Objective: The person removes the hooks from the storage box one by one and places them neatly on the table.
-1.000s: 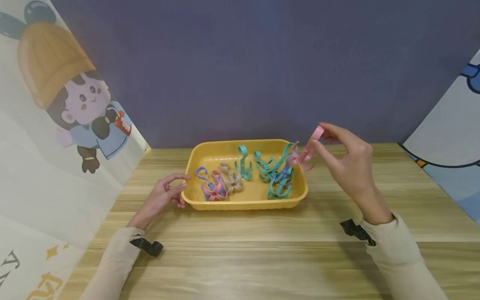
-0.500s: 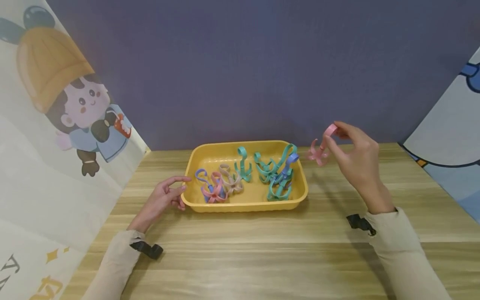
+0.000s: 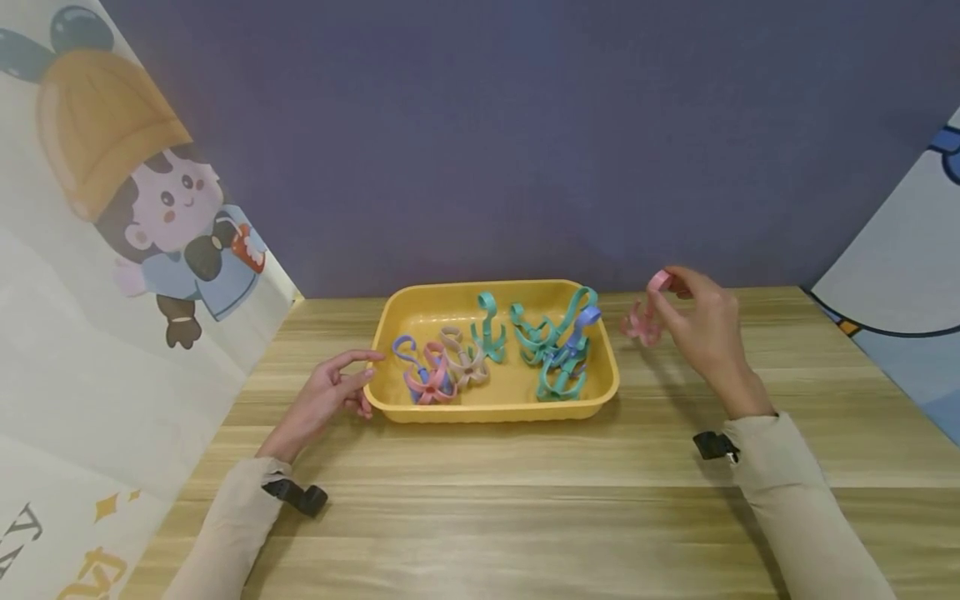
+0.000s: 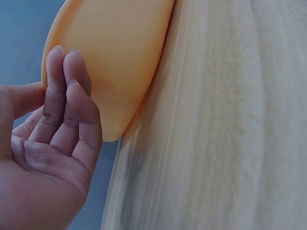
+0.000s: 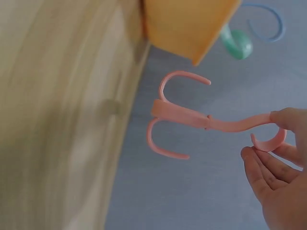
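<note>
My right hand (image 3: 701, 333) pinches the curled top of a pink claw hook (image 3: 642, 327), whose prongs hang down to the right of the yellow basket (image 3: 480, 412). In the right wrist view, the pink hook's prongs curve back from the far end of its stem, apart from the wooden surface. My left hand (image 3: 330, 392) holds the basket's left rim, its other fingers bent against the outer wall. Inside the basket, teal hooks (image 3: 558, 383) and a blue hook (image 3: 581, 329) tangle at the right. A second pink hook (image 3: 431, 387), a beige hook (image 3: 468, 367) and another blue hook (image 3: 405, 346) lie at the left.
The basket stands near the back of the wood-grain table (image 3: 480, 517), close to a plain dark blue panel (image 3: 480, 150). A wall with a cartoon print (image 3: 180, 217) borders the left side. Another printed panel (image 3: 900, 275) slants along the right.
The pink hook has moved right, out from over the basket, then lowered toward the table in my right hand. My left hand has stayed at the basket's rim.
</note>
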Tool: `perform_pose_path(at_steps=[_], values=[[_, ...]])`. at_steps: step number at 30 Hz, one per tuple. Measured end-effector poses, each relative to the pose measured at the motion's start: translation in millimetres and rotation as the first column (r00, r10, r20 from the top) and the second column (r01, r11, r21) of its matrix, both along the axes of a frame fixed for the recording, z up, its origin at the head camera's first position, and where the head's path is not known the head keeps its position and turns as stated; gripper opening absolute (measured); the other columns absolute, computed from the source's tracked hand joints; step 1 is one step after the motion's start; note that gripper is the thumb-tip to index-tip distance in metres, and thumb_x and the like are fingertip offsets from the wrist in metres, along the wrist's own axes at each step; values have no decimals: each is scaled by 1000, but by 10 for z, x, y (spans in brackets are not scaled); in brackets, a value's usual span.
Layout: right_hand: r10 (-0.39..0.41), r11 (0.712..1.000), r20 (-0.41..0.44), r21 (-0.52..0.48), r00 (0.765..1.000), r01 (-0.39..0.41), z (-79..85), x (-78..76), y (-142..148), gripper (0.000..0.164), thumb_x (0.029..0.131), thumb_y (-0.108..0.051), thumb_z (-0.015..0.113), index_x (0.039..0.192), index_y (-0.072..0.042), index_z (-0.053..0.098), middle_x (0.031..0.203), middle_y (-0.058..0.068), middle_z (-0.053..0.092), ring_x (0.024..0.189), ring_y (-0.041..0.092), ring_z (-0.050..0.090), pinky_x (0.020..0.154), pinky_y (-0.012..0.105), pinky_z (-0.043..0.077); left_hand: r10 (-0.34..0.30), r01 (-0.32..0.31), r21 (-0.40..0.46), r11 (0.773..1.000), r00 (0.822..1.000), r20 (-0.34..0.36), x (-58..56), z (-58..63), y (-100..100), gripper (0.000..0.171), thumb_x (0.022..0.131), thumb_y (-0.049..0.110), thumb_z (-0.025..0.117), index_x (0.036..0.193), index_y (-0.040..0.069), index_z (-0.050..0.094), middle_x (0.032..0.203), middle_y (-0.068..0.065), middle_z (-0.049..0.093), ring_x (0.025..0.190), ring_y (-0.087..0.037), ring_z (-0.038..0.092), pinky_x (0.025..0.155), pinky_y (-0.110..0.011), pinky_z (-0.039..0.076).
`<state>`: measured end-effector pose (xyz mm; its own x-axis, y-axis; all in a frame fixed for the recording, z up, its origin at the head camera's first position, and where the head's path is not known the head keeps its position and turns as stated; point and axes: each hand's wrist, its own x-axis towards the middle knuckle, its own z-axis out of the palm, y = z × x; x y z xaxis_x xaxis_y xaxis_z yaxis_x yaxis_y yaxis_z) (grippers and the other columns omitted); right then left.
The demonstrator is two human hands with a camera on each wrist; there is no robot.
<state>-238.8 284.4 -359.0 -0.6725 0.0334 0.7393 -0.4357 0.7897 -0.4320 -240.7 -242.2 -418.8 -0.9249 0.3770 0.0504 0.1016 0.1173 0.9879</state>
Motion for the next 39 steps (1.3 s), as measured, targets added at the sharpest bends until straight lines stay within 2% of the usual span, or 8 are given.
perform_pose_path(at_steps=[9,16,30,35,39], values=[[-23,1000,80,-5,997,23,-188,-81,113,26,92,-9,70,112,9,66,100,26,70,89,43,66,82,56,52,6,-6,-9,1000,1000,-4,-12,-19,-3,42,104,18,55,139,-5,48,63,-8,64,56,-18,65,56,-36,59],[-23,999,107,-33,994,27,-282,-112,160,29,93,-12,70,115,7,65,100,25,69,91,43,66,81,55,53,0,0,-5,1000,1000,-6,-12,-5,3,42,104,18,55,139,-5,48,62,-8,66,56,-18,66,55,-35,59],[-24,998,192,-60,981,37,-245,-90,169,34,94,-19,67,119,3,62,107,24,67,103,43,62,94,61,43,-4,4,-2,1000,1000,-11,-18,-9,6,41,104,17,55,137,-6,48,61,-8,66,55,-18,67,55,-34,59],[-20,997,182,-64,983,32,-194,-72,149,35,95,-21,65,119,5,62,110,26,66,106,45,60,96,62,41,-9,8,-2,1000,1000,-19,-17,-10,6,41,104,16,54,137,-6,48,61,-7,66,55,-18,67,54,-34,59],[-16,999,136,-46,991,23,-159,-49,131,33,95,-17,66,116,8,64,111,28,65,107,46,58,94,62,42,-8,8,0,1000,1000,-20,-13,-13,5,41,104,16,54,137,-7,48,61,-7,66,55,-18,66,54,-34,59]])
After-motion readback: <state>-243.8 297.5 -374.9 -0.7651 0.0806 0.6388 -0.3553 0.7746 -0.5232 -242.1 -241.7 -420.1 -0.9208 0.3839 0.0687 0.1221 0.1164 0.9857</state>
